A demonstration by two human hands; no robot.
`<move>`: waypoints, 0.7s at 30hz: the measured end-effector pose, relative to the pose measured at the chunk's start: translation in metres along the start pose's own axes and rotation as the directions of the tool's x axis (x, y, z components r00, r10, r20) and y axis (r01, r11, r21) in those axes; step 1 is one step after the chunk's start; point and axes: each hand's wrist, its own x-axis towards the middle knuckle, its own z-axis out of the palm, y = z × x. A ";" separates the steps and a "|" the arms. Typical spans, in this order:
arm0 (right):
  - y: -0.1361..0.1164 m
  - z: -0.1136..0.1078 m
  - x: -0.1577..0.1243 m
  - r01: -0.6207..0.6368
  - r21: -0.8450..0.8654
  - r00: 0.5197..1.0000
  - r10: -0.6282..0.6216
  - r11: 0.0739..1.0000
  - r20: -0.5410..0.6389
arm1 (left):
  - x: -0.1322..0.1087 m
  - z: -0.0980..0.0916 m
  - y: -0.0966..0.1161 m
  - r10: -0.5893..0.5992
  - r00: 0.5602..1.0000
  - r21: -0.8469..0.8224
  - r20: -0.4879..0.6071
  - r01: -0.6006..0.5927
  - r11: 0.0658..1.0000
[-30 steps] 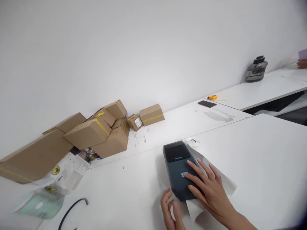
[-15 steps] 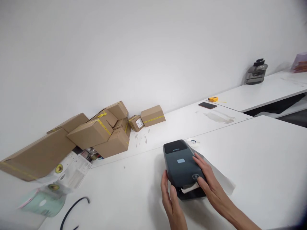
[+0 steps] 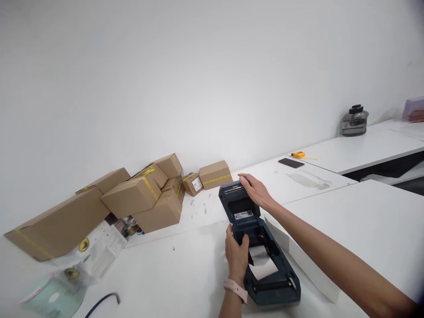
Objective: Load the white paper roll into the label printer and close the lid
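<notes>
A dark blue-grey label printer (image 3: 274,271) lies on the white table with its lid (image 3: 240,201) swung up and back. Inside the base rests a curled strip of white paper (image 3: 263,263). My left hand (image 3: 236,251) grips the base's left side near the hinge, thumb over the inner edge. Up at the lid's top edge is my right hand (image 3: 255,190), fingers hooked over it, some of them hidden behind. A long strip of white paper (image 3: 308,265) runs along the printer's right side.
Cardboard boxes (image 3: 132,196) are piled against the wall at left. Near them lie clear packaging (image 3: 96,254), a green container (image 3: 54,298) and a black cable (image 3: 102,302). Farther right are a phone (image 3: 291,163), a yellow tape measure (image 3: 298,154) and a dark bottle (image 3: 354,121).
The printer's lid has gone from closed to opened, showing the inside and paper. My right hand moved from the cover's front up to the lid's edge; my left slid farther back along the side.
</notes>
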 end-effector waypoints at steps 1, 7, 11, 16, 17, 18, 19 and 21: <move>0.004 0.001 0.009 -0.011 0.004 1.000 0.011 1.000 0.007 | 0.001 0.001 -0.002 0.003 1.000 0.008 0.001 -0.003 1.000; 0.016 0.000 -0.002 0.027 -0.021 0.991 -0.029 0.999 -0.131 | 0.004 0.004 -0.013 0.056 0.998 0.048 0.001 -0.056 0.997; 0.025 -0.008 -0.063 0.254 -0.173 0.964 -0.264 0.952 -0.039 | 0.005 0.005 -0.016 0.098 0.995 0.040 -0.032 -0.097 0.995; 0.047 -0.007 -0.106 0.402 -0.299 0.836 -0.214 0.865 0.506 | 0.004 0.006 -0.014 0.121 0.991 0.043 -0.051 -0.119 0.992; 0.049 -0.003 -0.108 0.456 -0.307 0.768 -0.194 0.836 0.611 | 0.004 0.005 -0.014 0.115 0.992 0.052 -0.050 -0.112 0.992; 0.051 0.003 -0.109 0.513 -0.318 0.694 -0.167 0.797 0.701 | 0.004 0.005 -0.013 0.106 0.993 0.058 -0.049 -0.103 0.993; 0.052 0.010 -0.110 0.564 -0.332 0.625 -0.129 0.756 0.770 | 0.004 0.005 -0.013 0.098 0.994 0.058 -0.051 -0.095 0.994; 0.053 0.023 -0.112 0.625 -0.350 0.524 -0.043 0.698 0.850 | 0.004 0.004 -0.013 0.087 0.995 0.043 -0.053 -0.085 0.995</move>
